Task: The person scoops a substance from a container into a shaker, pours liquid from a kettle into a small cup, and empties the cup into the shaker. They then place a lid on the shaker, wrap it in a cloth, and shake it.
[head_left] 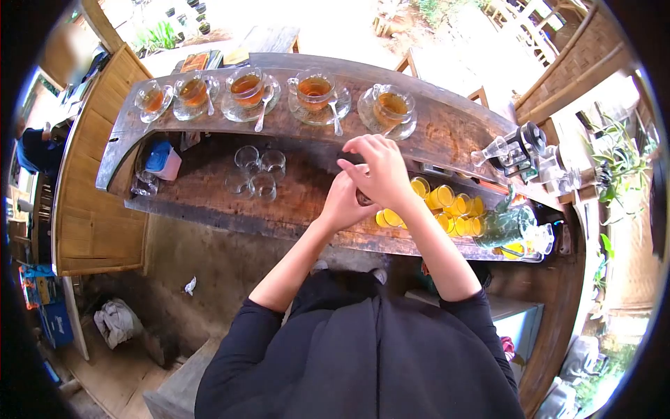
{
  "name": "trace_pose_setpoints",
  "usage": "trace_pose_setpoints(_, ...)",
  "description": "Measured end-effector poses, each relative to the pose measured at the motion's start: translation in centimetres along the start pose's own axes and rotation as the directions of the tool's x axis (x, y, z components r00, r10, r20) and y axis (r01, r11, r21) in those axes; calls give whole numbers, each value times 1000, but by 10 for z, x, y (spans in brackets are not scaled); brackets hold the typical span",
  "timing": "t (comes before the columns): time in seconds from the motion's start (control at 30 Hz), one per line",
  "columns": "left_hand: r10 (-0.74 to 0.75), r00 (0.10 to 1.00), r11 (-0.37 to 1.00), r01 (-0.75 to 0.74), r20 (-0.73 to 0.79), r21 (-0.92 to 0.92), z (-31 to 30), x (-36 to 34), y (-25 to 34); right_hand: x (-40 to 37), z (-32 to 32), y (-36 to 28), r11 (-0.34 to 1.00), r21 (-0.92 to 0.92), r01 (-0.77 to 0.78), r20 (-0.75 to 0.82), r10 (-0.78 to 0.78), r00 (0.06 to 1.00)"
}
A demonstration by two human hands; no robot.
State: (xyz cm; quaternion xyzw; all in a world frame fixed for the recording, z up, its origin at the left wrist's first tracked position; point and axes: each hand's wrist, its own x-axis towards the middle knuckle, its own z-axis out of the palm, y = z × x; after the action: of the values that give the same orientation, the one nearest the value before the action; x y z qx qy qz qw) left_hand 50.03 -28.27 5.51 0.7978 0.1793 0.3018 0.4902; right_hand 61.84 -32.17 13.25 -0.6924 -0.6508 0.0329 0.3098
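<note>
My left hand [342, 202] is closed around a small, dark, round-edged object [363, 198], mostly hidden by my fingers. Just above it, my right hand [380, 171] is bent over with curled fingers, touching or nearly touching the left; what its fingertips grip is hidden. Both hands are over the counter's lower shelf. Behind them, on the upper ledge, stand several glass cups of amber tea, among them a cup [393, 106] and another cup [314, 89], on glass saucers with spoons such as this spoon [336, 117].
Clear glasses [263, 186] stand on the lower shelf to the left, near a blue-lidded tub [163, 160]. Several yellow cups [441, 197] and a large glass jar [508, 228] are to the right. A wooden cabinet [94, 188] borders the left side.
</note>
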Motion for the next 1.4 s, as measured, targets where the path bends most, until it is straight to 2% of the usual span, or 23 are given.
trace_pose_setpoints(0.03, -23, 997, 998, 27, 73, -48, 0, 4, -1, 6, 7, 1, 999, -46, -20, 49, 22, 999)
trace_pose_setpoints(0.07, -17, 997, 999, 21, 73, -48, 2, 6, -1, 8, 13, 3, 999, -49, -19, 44, 21, 999)
trace_pose_setpoints(0.13, 35, 998, 999, -35, -46, -8, 5, 3, 1, 13, 21, 5, 994, -82, -74, 125, 83, 989)
trace_pose_setpoints(0.17, -9, 1000, 999, 8, -29, -35, 5, 0, 0, 11, 24, 7, 993, -81, -91, 146, 102, 984)
trace_pose_setpoints(0.27, 25, 999, 999, -27, -41, -30, 7, 0, -6, 10, 26, 8, 993, -68, -96, 134, 104, 986)
trace_pose_setpoints(0.4, -10, 1000, 999, 10, -8, -39, 7, 2, -9, 10, 28, 10, 995, -12, -98, 107, 98, 989)
trace_pose_setpoints(0.47, 13, 1000, 1000, -12, 16, -25, 10, -2, -18, 10, 28, 9, 994, 5, -107, 181, 105, 978)
trace_pose_setpoints(0.6, -30, 999, 996, 33, 35, -88, 11, -1, -18, 11, 27, 7, 991, 34, -129, 189, 120, 975)
trace_pose_setpoints(0.67, -5, 995, 988, -11, -102, -154, 13, 1, -14, 11, 26, 7, 989, 30, -142, 202, 134, 970)
trace_pose_setpoints(0.77, -21, 993, 988, 3, -118, -157, 18, -2, -17, 10, 31, 11, 991, 17, -132, 171, 127, 977)
trace_pose_setpoints(0.87, -33, 994, 986, 16, -100, -165, 14, 1, -9, 10, 28, 10, 984, 35, -177, 215, 165, 963)
trace_pose_setpoints(0.97, -49, 995, 989, 36, -85, -142, 15, -1, -12, 8, 28, 9, 988, 25, -154, 179, 147, 973)
trace_pose_setpoints(1.07, 5, 996, 987, -19, -91, -157, 12, 0, -9, 7, 26, 6, 990, -16, -138, 179, 139, 974)
trace_pose_setpoints(1.4, -9, 996, 990, -4, -85, -143, 18, 1, -16, 9, 27, 6, 985, -35, -170, 179, 174, 968)
